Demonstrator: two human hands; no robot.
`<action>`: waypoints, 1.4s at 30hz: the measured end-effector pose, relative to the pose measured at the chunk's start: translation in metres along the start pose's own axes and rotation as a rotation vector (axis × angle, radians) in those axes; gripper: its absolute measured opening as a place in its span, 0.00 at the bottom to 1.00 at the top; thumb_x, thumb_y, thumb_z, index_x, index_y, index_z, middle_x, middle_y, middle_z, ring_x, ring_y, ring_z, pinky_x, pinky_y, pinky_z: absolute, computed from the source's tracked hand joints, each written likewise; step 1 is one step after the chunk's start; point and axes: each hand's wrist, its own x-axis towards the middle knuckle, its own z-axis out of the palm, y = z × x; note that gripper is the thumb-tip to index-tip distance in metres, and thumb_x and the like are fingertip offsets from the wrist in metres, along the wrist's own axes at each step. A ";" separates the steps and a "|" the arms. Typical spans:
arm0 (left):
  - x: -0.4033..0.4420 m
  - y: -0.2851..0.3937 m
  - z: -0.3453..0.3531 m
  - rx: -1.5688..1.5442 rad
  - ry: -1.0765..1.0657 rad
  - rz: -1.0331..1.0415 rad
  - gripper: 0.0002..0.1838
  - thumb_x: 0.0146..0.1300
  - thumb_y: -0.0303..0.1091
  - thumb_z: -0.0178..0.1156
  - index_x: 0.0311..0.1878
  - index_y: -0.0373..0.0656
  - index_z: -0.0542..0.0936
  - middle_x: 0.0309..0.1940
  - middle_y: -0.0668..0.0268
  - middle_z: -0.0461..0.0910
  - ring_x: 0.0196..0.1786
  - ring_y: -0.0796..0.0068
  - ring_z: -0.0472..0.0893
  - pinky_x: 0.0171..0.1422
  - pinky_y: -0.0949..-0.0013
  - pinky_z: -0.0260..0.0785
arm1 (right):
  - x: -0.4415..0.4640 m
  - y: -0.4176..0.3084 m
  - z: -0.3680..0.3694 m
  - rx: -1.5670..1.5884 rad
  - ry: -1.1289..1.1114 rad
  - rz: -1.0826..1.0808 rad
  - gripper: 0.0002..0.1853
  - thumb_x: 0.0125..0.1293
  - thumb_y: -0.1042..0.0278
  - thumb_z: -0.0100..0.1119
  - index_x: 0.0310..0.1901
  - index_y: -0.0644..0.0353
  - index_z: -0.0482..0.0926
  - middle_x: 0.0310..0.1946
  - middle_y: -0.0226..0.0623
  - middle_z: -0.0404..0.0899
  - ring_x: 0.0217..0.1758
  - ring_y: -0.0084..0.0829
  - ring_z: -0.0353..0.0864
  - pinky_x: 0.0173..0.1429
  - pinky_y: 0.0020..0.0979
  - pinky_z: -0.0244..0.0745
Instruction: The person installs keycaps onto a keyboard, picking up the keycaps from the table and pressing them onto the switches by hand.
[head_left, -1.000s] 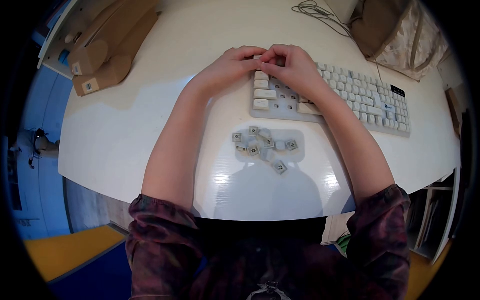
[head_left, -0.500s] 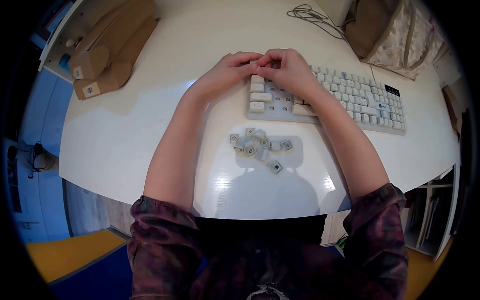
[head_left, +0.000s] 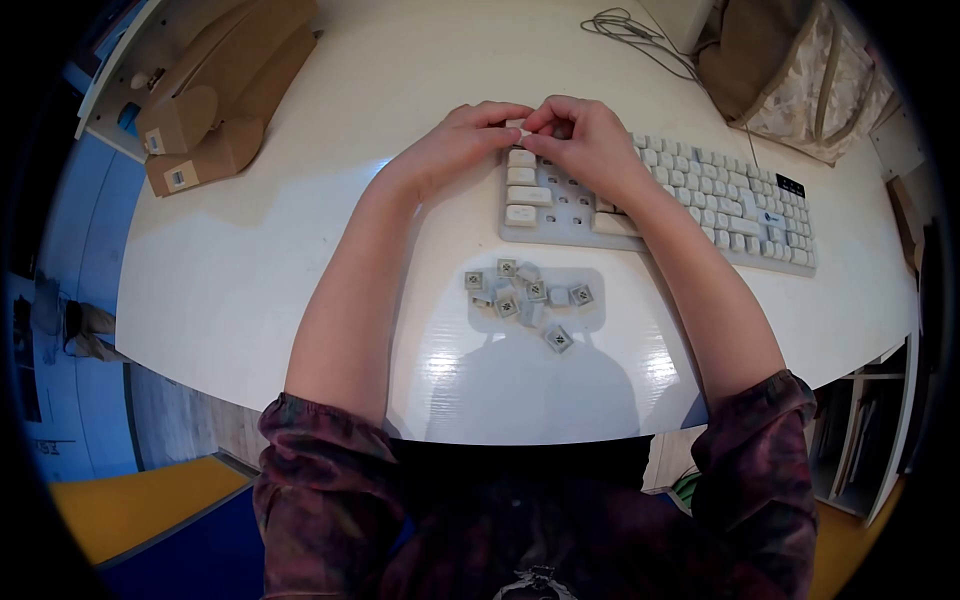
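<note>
A white keyboard [head_left: 575, 240] lies on the desk, with bare switch sockets showing in its left part. At its far left corner my left hand [head_left: 465, 140] has thumb and forefinger closed in; what lies between them is mostly hidden. My right hand [head_left: 590, 145] meets it there, fingertips pinched on a small white piece that looks like a keycap. Just below the fingers, a column of keycaps [head_left: 522, 176] sits on the keyboard's left edge. Nearer me lies a loose pile of keycaps [head_left: 536, 291], several upside down with their undersides showing.
A brown cardboard piece [head_left: 215, 115] lies at the far left of the desk [head_left: 250, 270]. A coiled cable [head_left: 630, 30] and a brown patterned bag [head_left: 790, 80] are at the far right. Open shelves [head_left: 855, 440] stand below the right edge.
The view has shifted slightly, so the keyboard and pile appear a little farther right. Both hands stay at the same keyboard corner, with only a small movement of the fingers.
</note>
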 end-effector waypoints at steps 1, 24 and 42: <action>0.002 -0.002 -0.001 0.006 -0.002 0.007 0.23 0.71 0.33 0.54 0.67 0.38 0.73 0.60 0.60 0.77 0.61 0.72 0.76 0.67 0.71 0.67 | 0.000 -0.001 0.000 0.011 0.000 0.008 0.09 0.59 0.61 0.68 0.37 0.56 0.85 0.29 0.29 0.85 0.33 0.26 0.83 0.41 0.30 0.76; 0.001 -0.002 -0.002 -0.077 -0.052 0.027 0.21 0.72 0.35 0.53 0.65 0.39 0.75 0.60 0.62 0.77 0.62 0.73 0.75 0.68 0.71 0.66 | 0.001 0.000 -0.005 -0.008 -0.064 -0.014 0.10 0.61 0.59 0.66 0.40 0.54 0.87 0.31 0.29 0.86 0.35 0.26 0.83 0.43 0.29 0.76; -0.003 0.001 -0.001 -0.033 -0.087 0.041 0.21 0.73 0.35 0.54 0.66 0.39 0.75 0.58 0.64 0.79 0.60 0.74 0.75 0.68 0.71 0.64 | 0.012 0.006 -0.005 0.039 -0.128 0.014 0.09 0.57 0.61 0.69 0.37 0.53 0.87 0.30 0.26 0.85 0.34 0.23 0.83 0.41 0.28 0.76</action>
